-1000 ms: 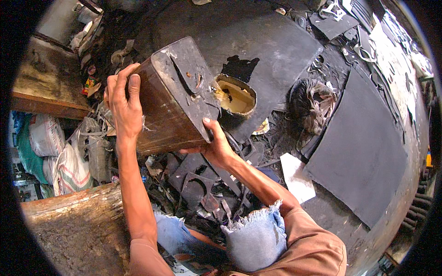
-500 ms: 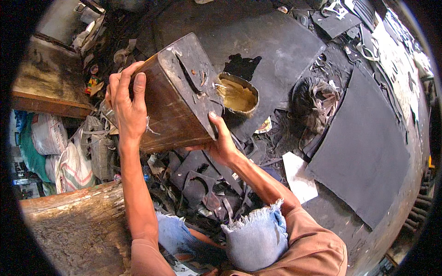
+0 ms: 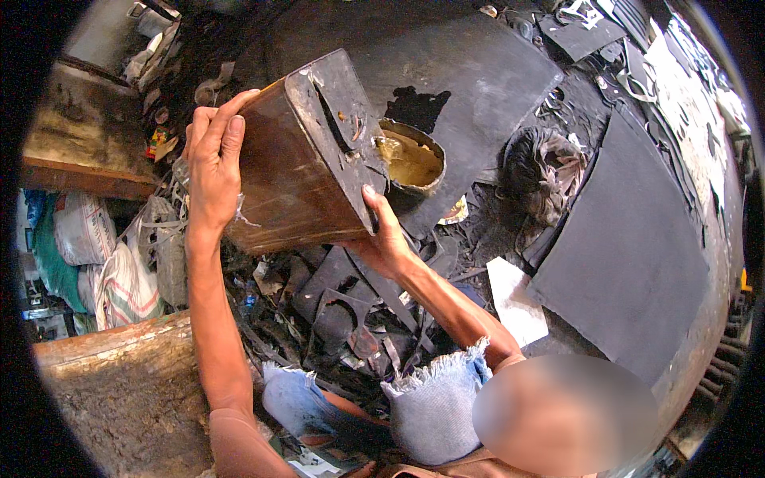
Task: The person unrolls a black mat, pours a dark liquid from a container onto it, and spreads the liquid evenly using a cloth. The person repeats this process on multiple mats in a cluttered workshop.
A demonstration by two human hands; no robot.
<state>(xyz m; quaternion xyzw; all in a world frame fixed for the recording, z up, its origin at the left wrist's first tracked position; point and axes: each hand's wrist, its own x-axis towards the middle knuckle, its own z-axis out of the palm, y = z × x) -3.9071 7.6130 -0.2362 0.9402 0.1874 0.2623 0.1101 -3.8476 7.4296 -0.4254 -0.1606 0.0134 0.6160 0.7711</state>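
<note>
Above the dark sheet (image 3: 502, 88), left of my view's middle, the brown tin (image 3: 279, 171) leans with its dark end face (image 3: 358, 171) toward the bowl (image 3: 410, 193). I see the left hand (image 3: 212, 167) braced along its upper left side, fingers curled over the edge; the right hand (image 3: 388, 237) grasps the lower corner, thumb on the end face, remaining fingers underneath. As I judge it, the work is partway through: the bowl already holds a yellowish pool (image 3: 416, 166), while the tin is tilted and not yet set down. How much it still contains, and whether anything is flowing, I cannot tell.

Around them I make out a crumpled black bag (image 3: 535, 179), a large black sheet (image 3: 629, 239), a white card (image 3: 516, 303) and heaped dark scraps (image 3: 339, 311). Off to the left I see stuffed sacks (image 3: 127, 291), a wooden ledge (image 3: 88, 175) and a worn timber block (image 3: 123, 390).
</note>
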